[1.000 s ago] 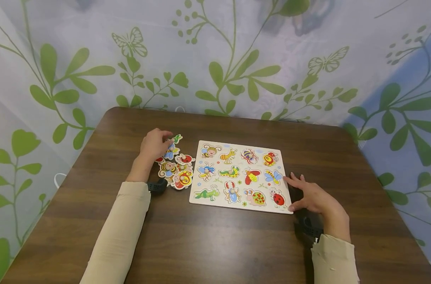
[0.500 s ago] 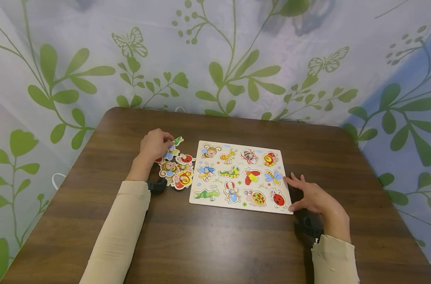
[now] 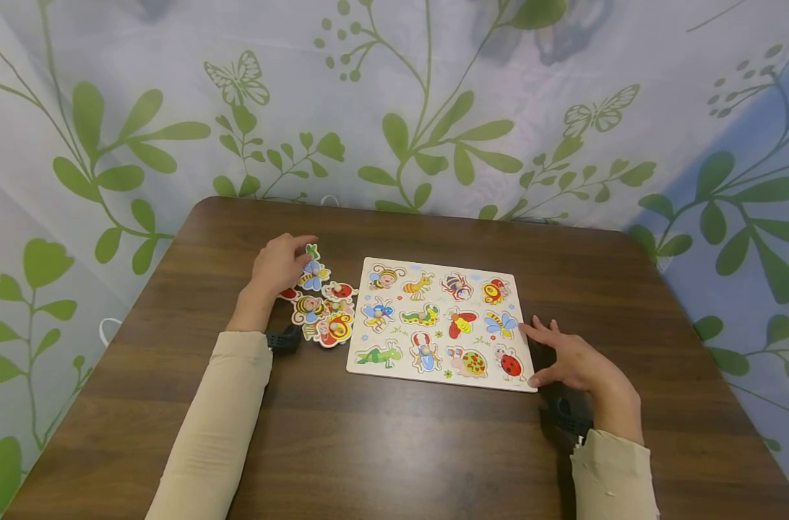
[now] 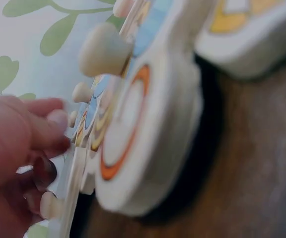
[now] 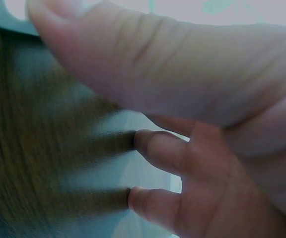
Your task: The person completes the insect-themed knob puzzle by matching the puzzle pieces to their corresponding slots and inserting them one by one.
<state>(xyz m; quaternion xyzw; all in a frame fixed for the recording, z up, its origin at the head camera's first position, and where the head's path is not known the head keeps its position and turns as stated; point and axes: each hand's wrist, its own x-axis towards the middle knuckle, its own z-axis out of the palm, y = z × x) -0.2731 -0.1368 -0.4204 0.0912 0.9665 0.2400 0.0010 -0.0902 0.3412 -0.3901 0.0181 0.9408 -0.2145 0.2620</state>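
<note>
My left hand (image 3: pixel 279 264) is over the far end of a pile of knobbed wooden insect puzzle pieces, its index finger and thumb spread around a green piece (image 3: pixel 313 250). A blue-winged piece (image 3: pixel 313 275) is just below. In the left wrist view the fingertips are close to a small round knob (image 4: pixel 82 92); a bigger knob (image 4: pixel 103 49) looms in front. The pale puzzle board (image 3: pixel 394 375) lies right of the pile. My right hand (image 3: pixel 579 361) touches its right edge with spread fingers, the thumb (image 5: pixel 58 25) at its near corner in the right wrist view.
Knobbed mosquito (image 3: pixel 378 312), caterpillar (image 3: pixel 420 315) and beetle (image 3: pixel 425 352) pieces sit in the board. A ladybug piece (image 3: pixel 339 291), bee piece (image 3: pixel 308 309) and butterfly piece (image 3: pixel 333 330) overlap in the pile. The brown table (image 3: pixel 394 448) meets a leaf-patterned cloth (image 3: pixel 394 108) behind.
The green piece has turned and shifted left at the pile's far end. My left hand has moved slightly left, its index finger lifting away from the thumb. The right hand and board stay put.
</note>
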